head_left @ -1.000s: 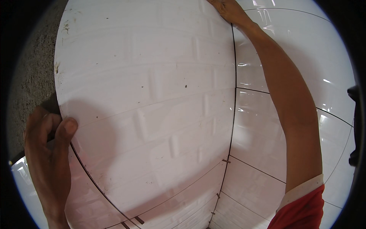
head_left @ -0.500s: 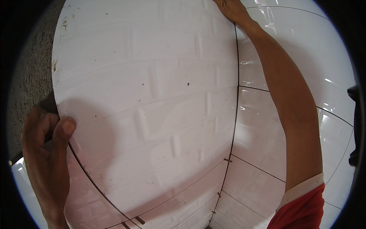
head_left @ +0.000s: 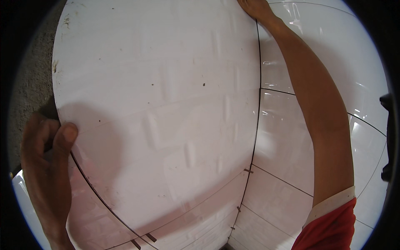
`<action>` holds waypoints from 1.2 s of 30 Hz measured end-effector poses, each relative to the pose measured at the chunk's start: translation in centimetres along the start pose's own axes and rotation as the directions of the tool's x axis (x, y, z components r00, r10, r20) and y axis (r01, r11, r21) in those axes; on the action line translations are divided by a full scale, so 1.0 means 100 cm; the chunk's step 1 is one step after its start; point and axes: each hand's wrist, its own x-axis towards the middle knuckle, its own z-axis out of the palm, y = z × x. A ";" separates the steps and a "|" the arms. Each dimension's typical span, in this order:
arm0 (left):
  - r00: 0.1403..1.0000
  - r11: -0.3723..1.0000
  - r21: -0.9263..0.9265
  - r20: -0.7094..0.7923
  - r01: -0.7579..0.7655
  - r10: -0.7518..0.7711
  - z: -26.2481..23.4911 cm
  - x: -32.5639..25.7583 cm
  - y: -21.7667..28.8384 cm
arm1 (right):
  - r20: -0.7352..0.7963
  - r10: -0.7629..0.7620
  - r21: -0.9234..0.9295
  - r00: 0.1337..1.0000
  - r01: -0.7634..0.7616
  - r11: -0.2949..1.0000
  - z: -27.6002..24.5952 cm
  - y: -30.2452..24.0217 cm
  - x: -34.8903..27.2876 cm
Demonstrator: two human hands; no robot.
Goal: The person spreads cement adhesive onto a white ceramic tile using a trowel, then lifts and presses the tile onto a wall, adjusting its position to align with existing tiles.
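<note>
A single head-worn fisheye view looks at a white tile (head_left: 158, 104) from very near. The tile fills the frame between the fingers of the left hand (head_left: 46, 154) at lower left and the right hand (head_left: 254, 7) at the top edge.

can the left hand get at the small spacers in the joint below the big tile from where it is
Probably yes. The left hand grips the big white tile at its lower left edge, and the spacers sit uncovered in the joint just below, though it would have to let go.
</note>
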 end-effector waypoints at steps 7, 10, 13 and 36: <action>0.999 0.998 -0.044 -0.008 -0.033 0.033 0.003 0.003 -0.003 | -0.037 -0.030 0.040 0.999 0.032 0.999 -0.002 -0.007 -0.007; 1.000 0.995 -0.093 0.000 0.027 -0.027 0.007 0.001 -0.006 | -0.045 -0.019 0.003 0.999 0.020 1.000 -0.003 -0.014 -0.011; 0.997 0.992 -0.098 0.014 0.075 -0.074 0.011 0.001 -0.011 | -0.060 -0.031 0.008 0.998 0.032 0.999 -0.003 -0.018 -0.014; 0.995 0.985 -0.141 0.023 -0.096 0.100 0.005 0.001 -0.003 | 0.695 0.099 -0.164 0.712 0.023 0.986 -0.077 -0.009 0.032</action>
